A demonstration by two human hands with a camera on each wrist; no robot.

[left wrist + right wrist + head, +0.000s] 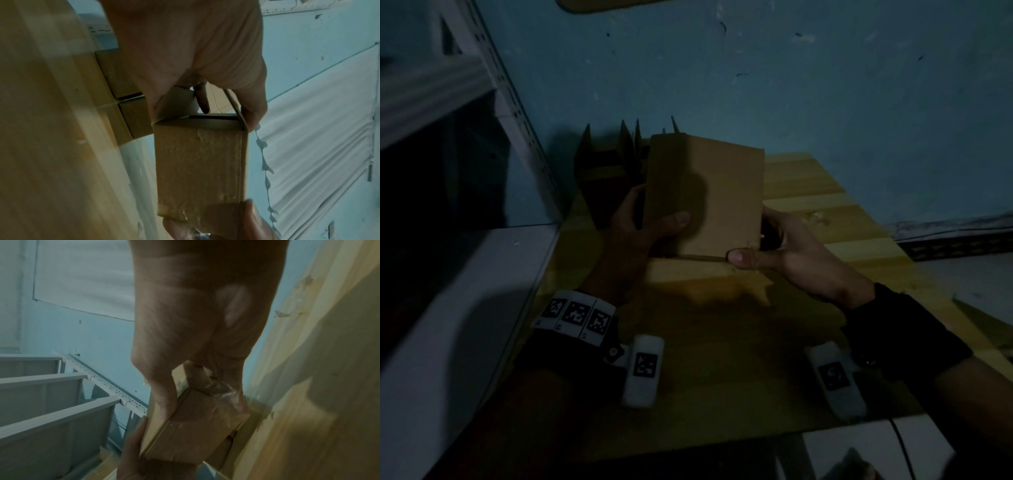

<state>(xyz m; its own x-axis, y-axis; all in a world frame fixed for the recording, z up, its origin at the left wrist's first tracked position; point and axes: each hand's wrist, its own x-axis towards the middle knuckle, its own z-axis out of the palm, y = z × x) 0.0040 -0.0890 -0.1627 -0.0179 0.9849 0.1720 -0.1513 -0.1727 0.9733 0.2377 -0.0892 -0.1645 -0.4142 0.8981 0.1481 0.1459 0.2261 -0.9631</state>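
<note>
Left grip: your left hand (633,233) curls round the left end of the cardboard box (709,195), thumb pressed on its top face, one finger reaching in at the open flap (176,104).
Right grip: your right hand (791,250) pinches the near right corner, thumb along the near edge, fingers over the clear tape (224,392).
Box position: between both hands, seemingly held just above the desk (825,192).
Handling: probably light, thin card that dents if squeezed; hold by edges and corners, since tape is slick.
Beyond: open cartons (606,171) far left, shelf rack (510,102) further left.
</note>
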